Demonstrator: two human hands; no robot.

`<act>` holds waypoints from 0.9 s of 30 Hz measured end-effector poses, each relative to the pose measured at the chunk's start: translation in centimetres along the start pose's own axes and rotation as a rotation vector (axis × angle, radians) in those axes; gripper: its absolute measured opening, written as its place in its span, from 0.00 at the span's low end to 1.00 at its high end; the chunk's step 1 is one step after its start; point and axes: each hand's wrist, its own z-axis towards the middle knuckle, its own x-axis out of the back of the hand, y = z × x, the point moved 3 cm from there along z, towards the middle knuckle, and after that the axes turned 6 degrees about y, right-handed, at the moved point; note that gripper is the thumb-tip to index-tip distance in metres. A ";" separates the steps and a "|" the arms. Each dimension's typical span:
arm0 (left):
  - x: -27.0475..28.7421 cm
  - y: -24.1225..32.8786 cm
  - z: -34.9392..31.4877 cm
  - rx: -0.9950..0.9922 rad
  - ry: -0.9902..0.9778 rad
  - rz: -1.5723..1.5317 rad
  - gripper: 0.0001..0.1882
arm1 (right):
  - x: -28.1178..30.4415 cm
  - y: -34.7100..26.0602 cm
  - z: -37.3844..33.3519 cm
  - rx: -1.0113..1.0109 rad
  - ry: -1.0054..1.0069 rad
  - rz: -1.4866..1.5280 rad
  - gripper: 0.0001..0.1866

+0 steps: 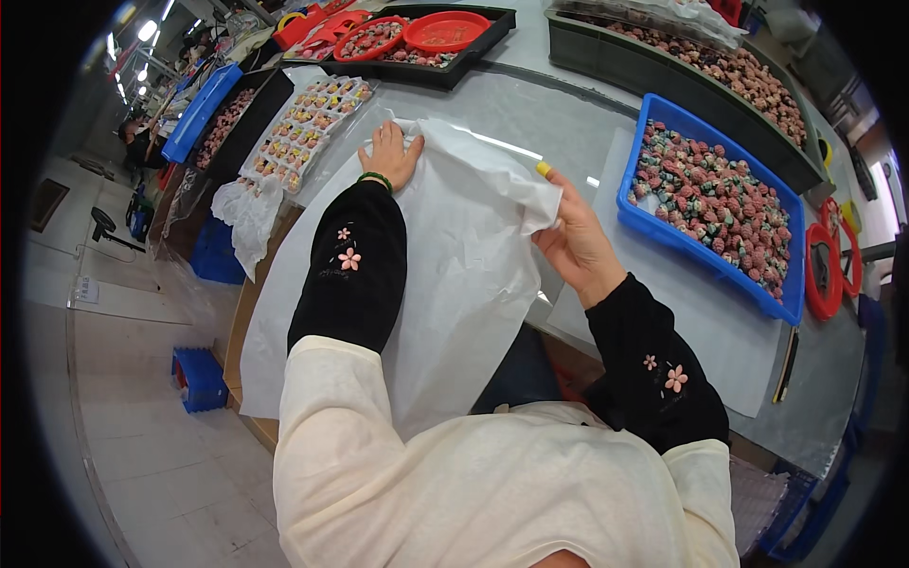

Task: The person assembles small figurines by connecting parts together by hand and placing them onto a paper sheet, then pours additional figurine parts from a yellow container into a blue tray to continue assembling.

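Head view: white paper sheet [454, 246] lay over the counter [530, 104] edge, hanging toward the floor. Left hand [390, 156] pressed flat on its far edge, fingers spread. Right hand [573, 241] pinched a folded corner, fingers closed on paper. Blue tray [663, 237] of pink pieces sat just right. Best handled by keeping the left palm anchoring while pulling the corner taut, avoiding creases.

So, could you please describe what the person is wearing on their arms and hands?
Both forearms wear black oversleeves embroidered with small pink flowers, pulled over the cream long sleeves of the top. The left hand is bare, with a green bead bracelet at the wrist. The right hand is bare apart from a yellow finger cot on one fingertip.
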 end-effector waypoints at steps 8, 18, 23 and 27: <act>0.1 -0.2 0.2 -0.046 -0.016 0.000 0.38 | 4.6 -5.6 -2.0 0.698 0.292 -1.116 0.21; -0.1 -0.3 0.9 -0.066 -0.046 0.033 0.38 | 3.2 0.1 -6.9 1.075 -0.066 -1.713 0.23; 0.6 -0.4 0.7 -0.032 -0.067 0.087 0.37 | 3.5 1.3 -7.3 1.110 -0.059 -1.664 0.26; 3.0 1.1 -0.6 0.066 0.005 0.163 0.32 | 4.6 0.8 -7.2 0.995 0.184 -1.444 0.29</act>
